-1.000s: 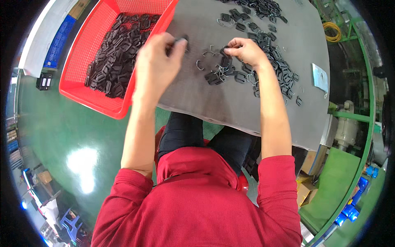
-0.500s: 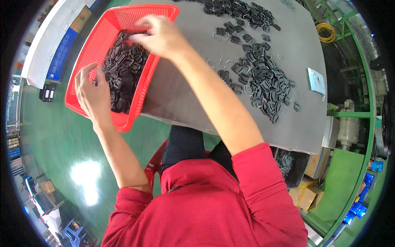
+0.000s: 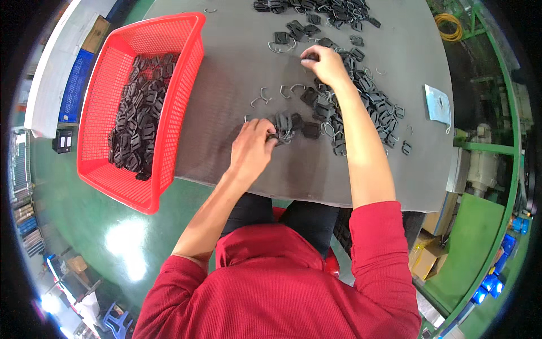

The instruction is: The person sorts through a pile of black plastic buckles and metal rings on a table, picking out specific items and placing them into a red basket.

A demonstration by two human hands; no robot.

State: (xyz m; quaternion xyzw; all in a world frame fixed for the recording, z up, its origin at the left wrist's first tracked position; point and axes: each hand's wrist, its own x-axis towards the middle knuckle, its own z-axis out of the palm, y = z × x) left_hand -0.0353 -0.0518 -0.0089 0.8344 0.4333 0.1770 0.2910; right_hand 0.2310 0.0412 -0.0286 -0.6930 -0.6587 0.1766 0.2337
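My left hand [image 3: 251, 148] is low over the grey table [image 3: 220, 85], its fingertips closed on a black plastic buckle [image 3: 272, 137]. Just beyond those fingertips lie several more black buckles with metal wire hooks. Farther right, my right hand [image 3: 328, 66] pinches another dark buckle [image 3: 310, 57] at the left edge of the main buckle pile [image 3: 370, 99]. Between the hands, loose bent wire hooks [image 3: 262, 97] are scattered on the table.
At the left stands a red plastic basket [image 3: 167, 155] partly filled with black buckles. A second buckle heap [image 3: 333, 10] lies at the far side. Toward the table's right edge is a light-blue face mask [image 3: 437, 105]; a green metal frame [image 3: 488, 148] stands beyond.
Both hands have left the red basket and moved right to the buckles on the table. Each now grips a buckle. The basket sits farther left and lower in view.
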